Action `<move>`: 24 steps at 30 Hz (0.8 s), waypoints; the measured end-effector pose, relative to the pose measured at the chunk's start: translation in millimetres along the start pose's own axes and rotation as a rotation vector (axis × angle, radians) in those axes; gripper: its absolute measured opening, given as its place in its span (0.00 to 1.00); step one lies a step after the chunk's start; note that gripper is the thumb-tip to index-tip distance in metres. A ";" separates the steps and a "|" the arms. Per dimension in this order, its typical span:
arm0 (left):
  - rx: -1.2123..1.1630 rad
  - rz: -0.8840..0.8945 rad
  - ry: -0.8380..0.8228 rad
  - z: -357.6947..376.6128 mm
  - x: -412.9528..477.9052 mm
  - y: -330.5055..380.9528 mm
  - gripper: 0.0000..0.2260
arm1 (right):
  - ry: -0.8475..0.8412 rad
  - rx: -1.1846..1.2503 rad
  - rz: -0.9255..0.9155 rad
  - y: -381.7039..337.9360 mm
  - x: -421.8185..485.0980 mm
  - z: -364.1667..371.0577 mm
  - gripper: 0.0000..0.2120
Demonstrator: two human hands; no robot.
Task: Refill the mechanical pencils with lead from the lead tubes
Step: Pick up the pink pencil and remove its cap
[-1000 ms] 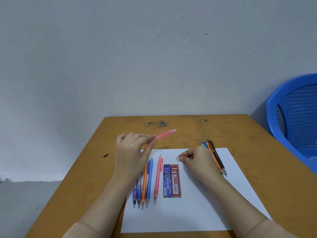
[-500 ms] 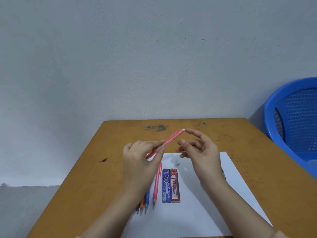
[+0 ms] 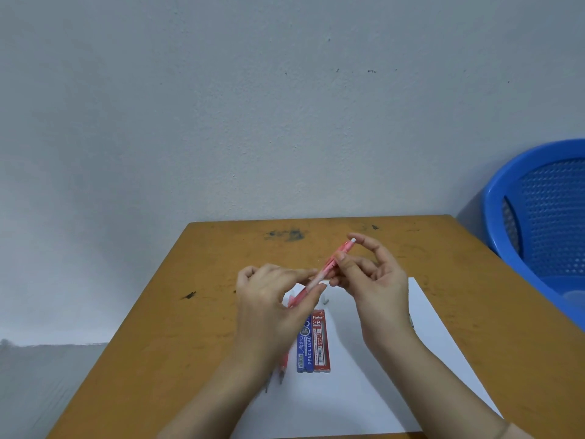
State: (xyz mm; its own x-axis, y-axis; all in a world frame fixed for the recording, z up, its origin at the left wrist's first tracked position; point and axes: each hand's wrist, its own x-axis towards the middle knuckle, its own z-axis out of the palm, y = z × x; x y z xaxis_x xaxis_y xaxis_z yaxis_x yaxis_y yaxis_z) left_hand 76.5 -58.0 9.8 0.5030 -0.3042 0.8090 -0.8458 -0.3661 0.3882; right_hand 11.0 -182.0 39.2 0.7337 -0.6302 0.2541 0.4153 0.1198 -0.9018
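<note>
- pink, one mechanical pencil [image 3: 330, 269] is held tilted above the wooden table [image 3: 215, 312], white end uppermost.
- its lower barrel is pinched by the left hand [image 3: 272, 302], fingers curled.
- its upper barrel is pinched by the right hand [image 3: 380, 280], forefinger arched to the white end.
- one blue lead tube [image 3: 304, 346] and one red lead tube [image 3: 321, 342] are laid touching on one white sheet [image 3: 380, 391].
- two pencil tips [image 3: 280, 373] are seen below the left wrist; others may be hidden.
</note>
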 end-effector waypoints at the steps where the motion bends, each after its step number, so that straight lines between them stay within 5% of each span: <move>1: 0.012 -0.022 -0.016 -0.9 1.2 -3.1 0.11 | 0.023 0.007 0.006 -0.3 2.5 -1.8 0.12; 7: 0.115 -0.279 -0.154 -6.7 7.1 -24.7 0.16 | 0.101 -0.149 0.096 4.2 23.0 -22.1 0.13; 14: 0.361 -0.561 -0.246 -17.5 12.7 -65.3 0.14 | -0.139 -0.676 0.314 18.9 26.8 -32.1 0.13; 24: 0.467 -0.657 -0.384 -13.5 6.7 -81.0 0.20 | -0.233 -0.953 0.318 25.7 22.5 -24.3 0.14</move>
State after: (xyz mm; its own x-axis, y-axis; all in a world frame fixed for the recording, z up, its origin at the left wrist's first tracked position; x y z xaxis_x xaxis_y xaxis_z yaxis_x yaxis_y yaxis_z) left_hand 146.0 -18.6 -10.2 0.9566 -0.1497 0.2499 -0.2490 -0.8656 0.4345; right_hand 25.1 -211.8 13.2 0.8632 -0.4994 -0.0744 -0.3406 -0.4670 -0.8160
